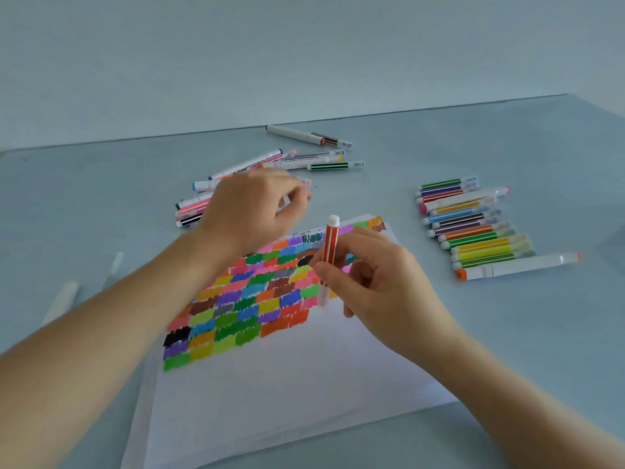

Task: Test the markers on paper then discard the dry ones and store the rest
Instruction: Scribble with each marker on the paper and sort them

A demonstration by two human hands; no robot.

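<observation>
From the head view, the right hand (pixel 382 282) pinches a red-and-white striped marker (pixel 328 262) upright over the white paper sheet (pixel 287 384) with its colour swatches, likely ready to test. The left hand (pixel 250 211), blurred, reaches with curled fingers into the loose pile of markers (pixel 270 160); whether it grips anything I cannot tell. A neat row of capped markers (pixel 473 228) lies to the right, probably sorted keepers.

Plain indoor desk setting, likely a home or study, pale blue-grey tabletop (pixel 507 333) against a bare pale wall (pixel 304 45), colouring markers (pixel 473 228) laid out, white paper (pixel 270 401) covered in swatches
</observation>
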